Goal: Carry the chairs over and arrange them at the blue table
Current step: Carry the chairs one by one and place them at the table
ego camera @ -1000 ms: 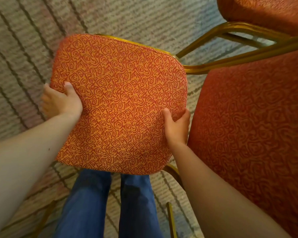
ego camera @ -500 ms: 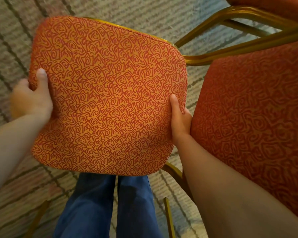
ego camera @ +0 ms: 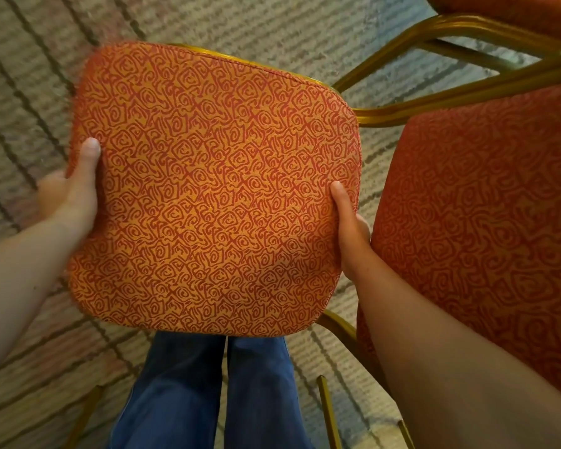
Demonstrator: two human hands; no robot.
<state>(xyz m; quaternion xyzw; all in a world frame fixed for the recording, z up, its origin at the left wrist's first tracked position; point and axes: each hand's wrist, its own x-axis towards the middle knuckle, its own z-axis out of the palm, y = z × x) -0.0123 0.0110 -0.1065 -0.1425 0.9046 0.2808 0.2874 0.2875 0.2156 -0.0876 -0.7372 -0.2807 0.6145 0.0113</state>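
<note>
I look straight down on an orange chair [ego camera: 214, 189] with a red swirl pattern and a gold metal frame, its cushioned panel filling the middle of the view above my jeans. My left hand [ego camera: 73, 192] grips its left edge, thumb on the fabric. My right hand [ego camera: 350, 228] grips its right edge, thumb on the fabric and fingers hidden behind. The blue table is not in view.
A second orange chair [ego camera: 486, 222] stands close on the right, almost touching my right forearm, with its gold frame tubes [ego camera: 460, 89] reaching across the top right. A third cushion [ego camera: 515, 14] shows at the top right corner. Striped beige carpet [ego camera: 36, 92] lies to the left.
The held chair has shifted right and slightly down in view compared with half a second ago. Both hands keep their grip on its edges.
</note>
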